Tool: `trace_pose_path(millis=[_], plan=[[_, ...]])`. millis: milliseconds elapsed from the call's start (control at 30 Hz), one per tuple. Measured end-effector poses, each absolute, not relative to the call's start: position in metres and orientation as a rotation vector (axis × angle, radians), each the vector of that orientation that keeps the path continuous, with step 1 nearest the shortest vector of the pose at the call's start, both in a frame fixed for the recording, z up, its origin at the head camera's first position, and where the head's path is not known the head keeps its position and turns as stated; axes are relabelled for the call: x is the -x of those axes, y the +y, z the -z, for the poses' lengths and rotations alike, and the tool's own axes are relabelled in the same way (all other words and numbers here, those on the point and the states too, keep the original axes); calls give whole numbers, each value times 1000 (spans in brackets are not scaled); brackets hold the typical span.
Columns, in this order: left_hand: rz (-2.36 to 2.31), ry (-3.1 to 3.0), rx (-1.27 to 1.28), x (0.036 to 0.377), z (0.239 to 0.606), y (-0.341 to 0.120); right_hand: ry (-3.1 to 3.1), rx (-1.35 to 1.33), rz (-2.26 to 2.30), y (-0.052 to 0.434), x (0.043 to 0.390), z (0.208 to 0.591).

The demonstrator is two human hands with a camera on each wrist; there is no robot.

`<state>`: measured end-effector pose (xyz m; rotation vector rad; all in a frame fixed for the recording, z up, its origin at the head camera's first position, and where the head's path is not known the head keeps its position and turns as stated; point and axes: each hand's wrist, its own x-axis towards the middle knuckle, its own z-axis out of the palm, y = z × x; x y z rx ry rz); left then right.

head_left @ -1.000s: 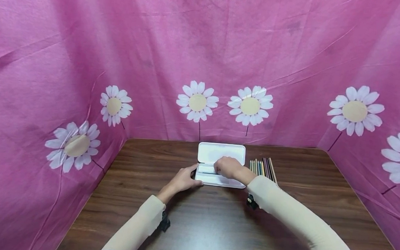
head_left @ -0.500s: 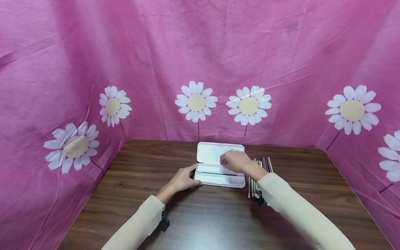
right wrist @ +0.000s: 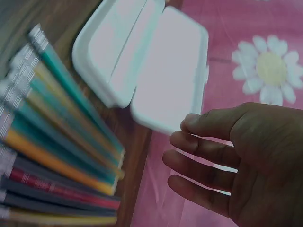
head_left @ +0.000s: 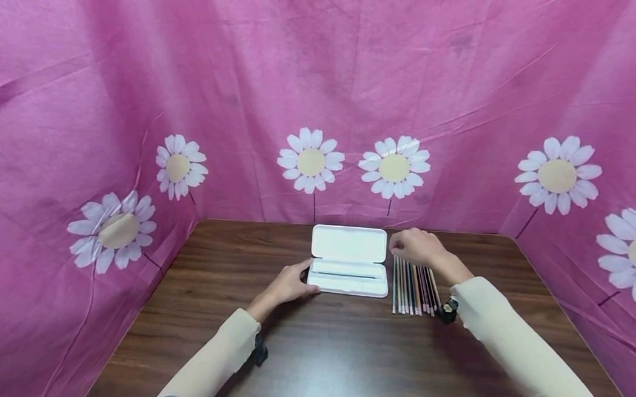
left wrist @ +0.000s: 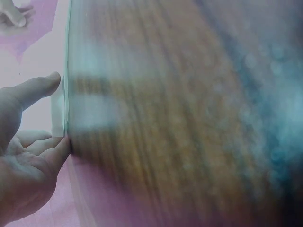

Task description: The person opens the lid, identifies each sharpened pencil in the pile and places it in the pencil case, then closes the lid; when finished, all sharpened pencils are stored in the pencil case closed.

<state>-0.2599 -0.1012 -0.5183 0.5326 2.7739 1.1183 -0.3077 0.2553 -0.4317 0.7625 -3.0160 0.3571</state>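
A white pencil case (head_left: 346, 285) lies unfolded on the table, its lid (head_left: 349, 243) leaned back; a thin dark line runs lengthwise in its tray. My left hand (head_left: 289, 283) holds the case's left end, thumb at the near corner and fingers at the far one. The left wrist view shows thumb and fingers of the left hand (left wrist: 31, 156) right at the case's edge. To the case's right lies a row of pencils (head_left: 412, 292), eraser ends toward me. Above their far ends is my right hand (head_left: 421, 247); in the right wrist view its loosely bent fingers (right wrist: 201, 158) hold nothing.
The brown wooden table (head_left: 319, 356) ends at the back against a pink cloth (head_left: 357, 91) printed with white daisies. More of this cloth hangs at both sides. Small black wrist cameras sit under both sleeves.
My right hand has moved right, away from the inside of the pencil case to above the pencils' far ends, uncovering the tray. My left hand stays at the case's left end.
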Motion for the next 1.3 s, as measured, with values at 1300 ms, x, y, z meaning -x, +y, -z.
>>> trace_pose_path(millis=[1300], plan=[[-1090,2797,-526,259,519,-100,-3225,-97,-369,335,287,493]])
